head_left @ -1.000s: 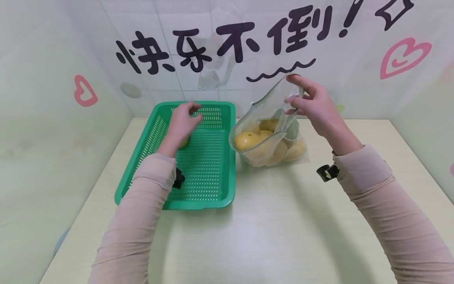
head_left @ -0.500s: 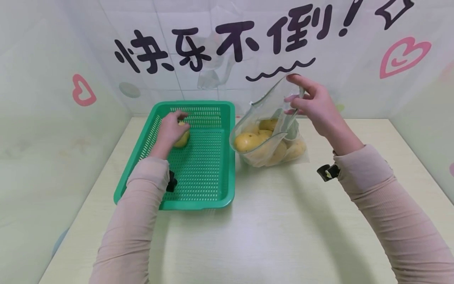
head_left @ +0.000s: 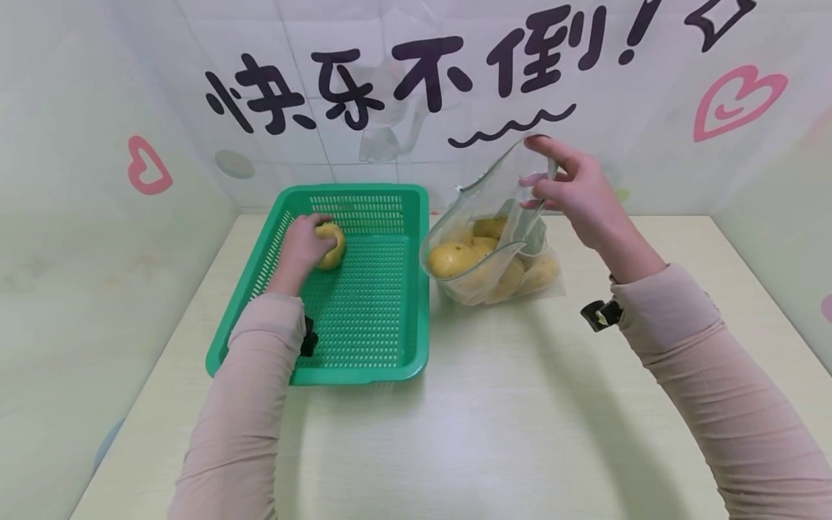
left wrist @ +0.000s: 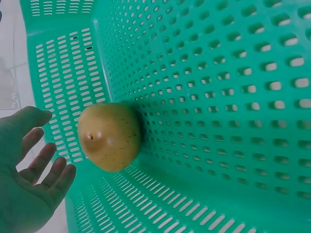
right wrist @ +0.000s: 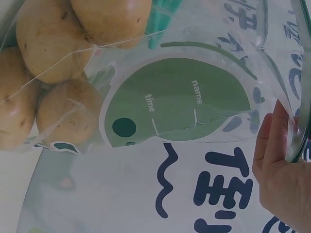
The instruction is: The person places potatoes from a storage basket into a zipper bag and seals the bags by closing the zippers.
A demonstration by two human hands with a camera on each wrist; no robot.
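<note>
Inside a green plastic basket (head_left: 364, 310), one yellow-brown potato (left wrist: 109, 137) lies near the far left corner. My left hand (head_left: 304, 245) reaches in beside this potato. In the left wrist view its fingers are loosely spread, with a gap between them and the potato. To the right of the basket stands a clear zip bag (head_left: 503, 189) bearing a green label (right wrist: 180, 104), its mouth held wide. My right hand (head_left: 581, 193) pinches the bag's upper edge between thumb and fingers. Several potatoes (head_left: 451, 260) fill the bottom of the bag.
The basket and bag stand on a pale wooden table (head_left: 481, 426). Behind them hangs a white backdrop (head_left: 364, 162) with large dark characters and pink hearts, close to the basket's far rim. Pale sheets also rise on both sides.
My left hand has moved down and left into the basket, toward the potato, which shows more fully now. The right hand and the bag have stayed in place.
</note>
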